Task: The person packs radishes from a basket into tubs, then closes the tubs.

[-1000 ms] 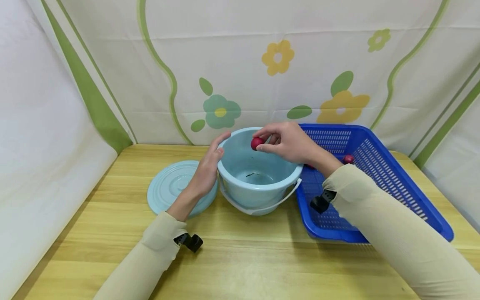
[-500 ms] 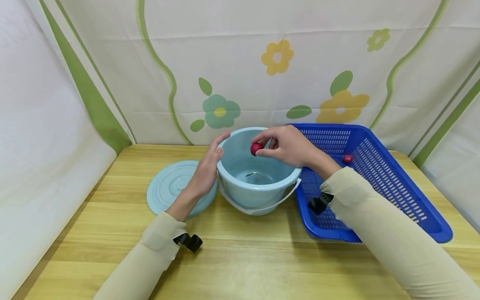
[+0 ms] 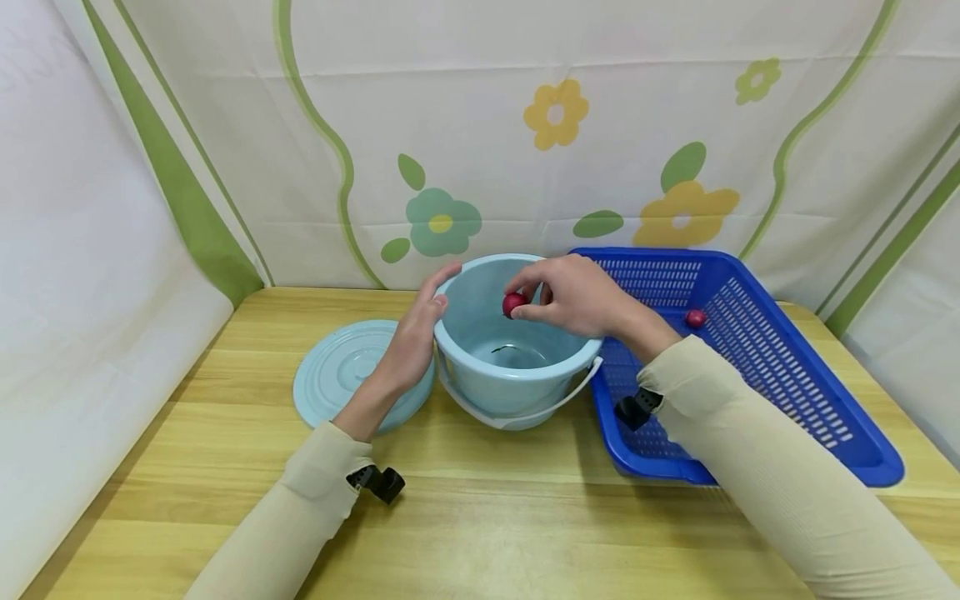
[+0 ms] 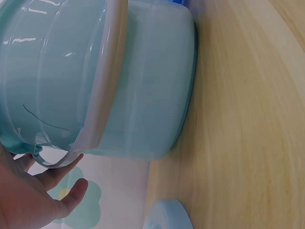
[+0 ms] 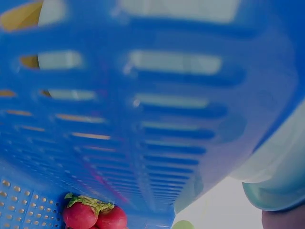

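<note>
A light blue bucket point(image 3: 517, 392) stands mid-table with its white handle down. My right hand point(image 3: 577, 296) reaches over its rim and pinches a small red radish point(image 3: 513, 303) inside the bucket's mouth. My left hand point(image 3: 412, 337) rests with straight fingers against the bucket's left wall point(image 4: 143, 95); the left wrist view shows the palm point(image 4: 28, 200) touching the rim. In the blue slotted basket point(image 3: 757, 350) to the right lies another radish point(image 3: 695, 317). The right wrist view shows two radishes with green tops point(image 5: 93, 214) on the basket floor point(image 5: 143, 119).
The bucket's round light blue lid point(image 3: 337, 375) lies flat on the wooden table point(image 3: 480, 517) left of the bucket. A flowered cloth backdrop point(image 3: 525, 125) closes off the back and sides. The basket's right end nears the table's right edge.
My right hand has lowered the radish from above the rim down into the bucket's mouth. The left hand has stayed against the bucket.
</note>
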